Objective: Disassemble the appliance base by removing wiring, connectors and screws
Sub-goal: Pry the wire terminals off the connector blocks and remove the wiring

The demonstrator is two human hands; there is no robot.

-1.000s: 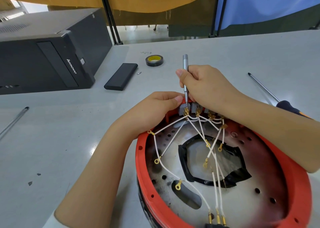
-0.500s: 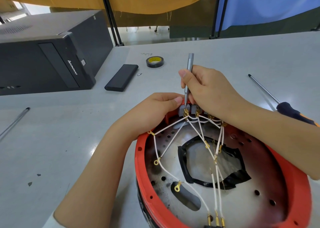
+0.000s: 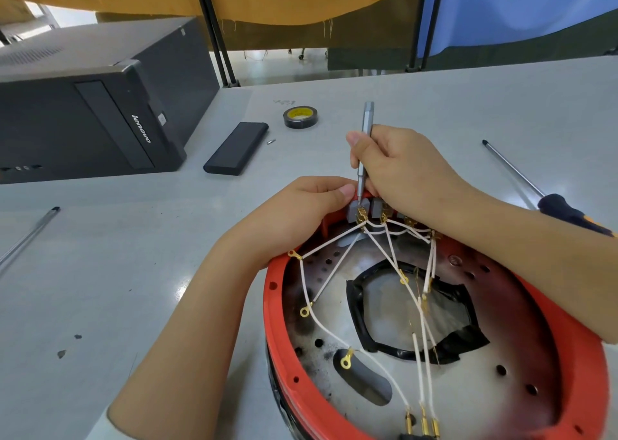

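The round appliance base (image 3: 277, 332) with a red rim lies on the table in front of me. White wires (image 3: 337, 336) with brass ring terminals fan across its metal floor to grey connector blocks (image 3: 355, 211) at the far rim. My right hand (image 3: 401, 168) grips a slim silver screwdriver (image 3: 365, 138), held upright with its tip on the leftmost brass terminal. My left hand (image 3: 301, 212) grips the rim and the leftmost grey block, thumb beside the driver's tip. A black-edged opening (image 3: 414, 309) sits in the middle of the base.
A black computer tower (image 3: 93, 105) lies at the left. A black case (image 3: 236, 147), a small loose bit (image 3: 271, 141) and a roll of tape (image 3: 300, 117) lie behind the base. A long screwdriver (image 3: 548, 198) lies at the right, a metal rod (image 3: 30, 235) at the left.
The screwdriver stays on the same terminal; my right hand has shifted slightly around its shaft. My left hand has not moved.
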